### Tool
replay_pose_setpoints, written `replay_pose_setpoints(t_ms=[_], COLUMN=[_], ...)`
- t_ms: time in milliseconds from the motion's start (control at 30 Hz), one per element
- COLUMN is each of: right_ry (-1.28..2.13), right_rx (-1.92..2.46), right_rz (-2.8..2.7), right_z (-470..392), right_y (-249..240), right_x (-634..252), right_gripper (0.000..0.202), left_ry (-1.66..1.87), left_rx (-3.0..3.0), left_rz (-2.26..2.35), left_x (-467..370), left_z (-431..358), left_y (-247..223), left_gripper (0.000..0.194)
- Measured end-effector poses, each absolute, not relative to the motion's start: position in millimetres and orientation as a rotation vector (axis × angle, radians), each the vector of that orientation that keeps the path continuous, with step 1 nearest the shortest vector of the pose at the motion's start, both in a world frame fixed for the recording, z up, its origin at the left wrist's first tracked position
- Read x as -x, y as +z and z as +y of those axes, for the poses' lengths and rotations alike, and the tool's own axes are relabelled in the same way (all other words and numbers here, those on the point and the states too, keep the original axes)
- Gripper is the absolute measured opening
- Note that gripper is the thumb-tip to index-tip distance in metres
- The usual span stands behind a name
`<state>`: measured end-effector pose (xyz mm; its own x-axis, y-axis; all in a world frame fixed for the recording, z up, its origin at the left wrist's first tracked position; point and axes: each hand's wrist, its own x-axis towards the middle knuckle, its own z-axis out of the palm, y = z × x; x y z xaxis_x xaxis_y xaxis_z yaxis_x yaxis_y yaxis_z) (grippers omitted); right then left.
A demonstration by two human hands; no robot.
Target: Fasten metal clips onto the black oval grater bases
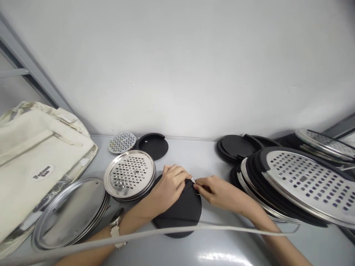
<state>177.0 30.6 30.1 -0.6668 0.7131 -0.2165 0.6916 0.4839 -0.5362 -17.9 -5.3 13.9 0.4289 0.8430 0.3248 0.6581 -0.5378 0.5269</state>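
Note:
A round black disc [183,210] lies on the grey table in front of me, its upper left part hidden beneath my left hand [172,186]. The fingers of that hand curl closed over the disc's top edge. From the right, my right hand [215,190] pinches a small shiny metal piece [193,180] at the upper right edge of the disc, with the left fingertips close beside it. A thin ring shape shows just below the right fingertips. What exactly the metal piece is cannot be made out.
On the left are round metal grater plates [131,173], plain metal discs [72,214] and a cream bag [33,155]. Black holders [235,146] and stacked oval grater plates [310,181] fill the right. A pale blurred cord [155,232] crosses the foreground. Behind stands a white wall [177,74].

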Motion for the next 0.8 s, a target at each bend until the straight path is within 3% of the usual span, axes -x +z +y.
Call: replay_pose_setpoints(t_ms=[367,600,800], right_ry=[0.904,0.890,0.886], right_rx=[1.233,1.244,1.244], right_rz=[-2.630,-2.630,-2.617], right_z=[29.7,29.3,30.1], right_y=[32.9,33.7,37.4], right_x=[-174.7,-176.5,-177.5], right_gripper=[0.027,0.023,0.025], left_ry=[0.702,0.776,0.763], left_rx=[-2.475,-2.429,-2.429], left_rz=[1.381,1.274,1.289], left_x=[15.7,16.7,17.3], left_z=[-9.7,-9.9,-9.1], left_y=[18.5,19.9,20.5], left_gripper=[0.019,0.035,0.029])
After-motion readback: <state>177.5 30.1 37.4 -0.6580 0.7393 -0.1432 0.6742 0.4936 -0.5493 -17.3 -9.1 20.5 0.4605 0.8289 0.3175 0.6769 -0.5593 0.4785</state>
